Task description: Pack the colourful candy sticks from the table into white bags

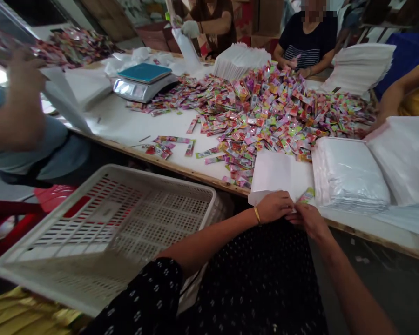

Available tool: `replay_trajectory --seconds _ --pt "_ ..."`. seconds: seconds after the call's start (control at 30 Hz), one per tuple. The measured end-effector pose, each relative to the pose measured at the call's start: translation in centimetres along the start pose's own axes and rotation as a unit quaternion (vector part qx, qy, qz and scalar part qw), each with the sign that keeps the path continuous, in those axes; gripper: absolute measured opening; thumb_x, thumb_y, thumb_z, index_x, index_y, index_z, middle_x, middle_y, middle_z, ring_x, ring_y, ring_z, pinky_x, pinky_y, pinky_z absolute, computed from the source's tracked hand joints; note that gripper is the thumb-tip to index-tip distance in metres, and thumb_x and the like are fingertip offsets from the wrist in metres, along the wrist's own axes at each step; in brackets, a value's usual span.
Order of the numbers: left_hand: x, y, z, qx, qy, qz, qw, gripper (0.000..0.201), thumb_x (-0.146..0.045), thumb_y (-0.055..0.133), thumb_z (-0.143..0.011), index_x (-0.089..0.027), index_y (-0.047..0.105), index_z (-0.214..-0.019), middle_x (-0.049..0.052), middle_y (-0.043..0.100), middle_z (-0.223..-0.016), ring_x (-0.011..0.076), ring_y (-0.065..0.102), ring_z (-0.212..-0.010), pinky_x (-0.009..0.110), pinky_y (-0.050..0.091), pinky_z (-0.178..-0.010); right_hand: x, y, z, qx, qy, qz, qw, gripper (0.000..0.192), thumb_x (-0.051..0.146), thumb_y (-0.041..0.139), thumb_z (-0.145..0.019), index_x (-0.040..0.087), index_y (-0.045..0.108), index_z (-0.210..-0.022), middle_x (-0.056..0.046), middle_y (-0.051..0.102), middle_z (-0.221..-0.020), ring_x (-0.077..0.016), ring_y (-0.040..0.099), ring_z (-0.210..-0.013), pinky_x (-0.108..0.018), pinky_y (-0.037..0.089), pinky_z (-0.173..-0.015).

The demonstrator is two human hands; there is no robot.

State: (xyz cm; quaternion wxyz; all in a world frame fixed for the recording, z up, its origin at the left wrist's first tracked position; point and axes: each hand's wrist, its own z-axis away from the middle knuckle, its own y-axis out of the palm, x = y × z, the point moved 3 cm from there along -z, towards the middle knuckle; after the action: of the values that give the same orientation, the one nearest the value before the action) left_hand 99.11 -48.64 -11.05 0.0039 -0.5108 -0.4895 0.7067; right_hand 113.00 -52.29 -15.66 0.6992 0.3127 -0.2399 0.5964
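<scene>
left hand [274,206] grip pinched on white bag [279,174] at worktop [132,123] edge | right hand [309,218] grip pinched on small packets [307,195] beside it | hold bag mouth wide, slide packets in slowly

**No readable text anywhere in view**

Nothing legible is showing at this moment. The heap of small, brightly coloured foil sachets [265,111] spread over the white bench [132,125] is carrying printed patterns in pink, green, red and yellow, but the print is appearing far too small and blurred to make out a word, brand or number. The display on the silver weighing scale with a teal platform [143,81] is showing only glare, with no digits readable. The white flat paper bag [279,174] at the bench edge and the white perforated plastic crate [118,223] are presenting blank surfaces.
</scene>
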Motion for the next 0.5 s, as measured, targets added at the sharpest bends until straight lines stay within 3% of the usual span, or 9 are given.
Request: replay_trajectory --seconds 0.07,0.13,0.2,0.27,0.37,0.5 --pt "-0.5 -2.7 2.2 0.023 -0.022 0.092 0.995 0.017 -0.027 0.054 -0.087 -0.014 0.062 -0.079 0.004 0.061 -0.082 0.0148 0.054 -0.080 0.025 0.042 -0.077 -0.2 -0.9 -0.1 -0.023 -0.006 0.004 1.000 0.014 0.026 0.059 -0.077 0.019 0.061 -0.065 -0.005 0.069 -0.062 -0.0153 0.062 -0.050 -0.023 0.047 -0.046" --pt "-0.1 -5.9 5.8 0.085 -0.086 0.171 0.978 0.019 -0.033 0.056 -0.085 -0.016 0.063 -0.080 0.002 0.062 -0.079 0.0138 0.055 -0.074 0.023 0.042 -0.073 -0.5 -2.0 0.1 -0.042 -0.021 0.011 0.999 0.014 0.031 0.061 -0.075 0.019 0.062 -0.066 -0.005 0.069 -0.063 -0.0161 0.063 -0.052 -0.023 0.046 -0.046" --pt "1.6 -8.3 10.2 0.129 -0.193 0.167 0.958 0.016 -0.031 0.057 -0.082 -0.018 0.065 -0.078 0.000 0.062 -0.076 0.0138 0.055 -0.073 0.022 0.040 -0.070 -1.0 -2.9 0.5 -0.037 -0.042 0.031 0.998 0.021 0.039 0.064 -0.072 0.018 0.062 -0.066 -0.006 0.069 -0.064 -0.0176 0.064 -0.056 -0.023 0.046 -0.046" --pt "4.4 -9.1 14.1 0.114 -0.293 0.091 0.945 0.012 -0.023 0.056 -0.078 -0.018 0.061 -0.069 -0.002 0.057 -0.066 0.0126 0.050 -0.064 0.022 0.037 -0.065 -1.6 -3.2 0.9 -0.016 -0.061 0.059 0.996 0.030 0.047 0.066 -0.069 0.018 0.062 -0.066 -0.006 0.069 -0.064 -0.0183 0.064 -0.057 -0.024 0.046 -0.047" --pt "8.3 -6.0 17.4 0.075 -0.379 -0.067 0.920 0.014 -0.008 0.051 -0.072 -0.017 0.054 -0.061 0.000 0.052 -0.059 0.0142 0.048 -0.060 0.025 0.035 -0.064 -2.5 -3.6 1.5 -0.016 -0.086 0.092 0.992 0.038 0.055 0.064 -0.069 0.017 0.062 -0.069 -0.006 0.068 -0.063 -0.0181 0.062 -0.056 -0.025 0.045 -0.048" --pt "10.3 -0.2 17.5 0.045 -0.412 -0.083 0.906 0.020 -0.002 0.046 -0.068 -0.017 0.048 -0.056 0.002 0.048 -0.054 0.0151 0.047 -0.056 0.027 0.037 -0.062 -2.9 -5.3 1.9 -0.036 -0.101 0.193 0.975 0.043 0.059 0.057 -0.073 0.017 0.066 -0.079 -0.006 0.070 -0.067 -0.0201 0.060 -0.058 -0.031 0.050 -0.057"
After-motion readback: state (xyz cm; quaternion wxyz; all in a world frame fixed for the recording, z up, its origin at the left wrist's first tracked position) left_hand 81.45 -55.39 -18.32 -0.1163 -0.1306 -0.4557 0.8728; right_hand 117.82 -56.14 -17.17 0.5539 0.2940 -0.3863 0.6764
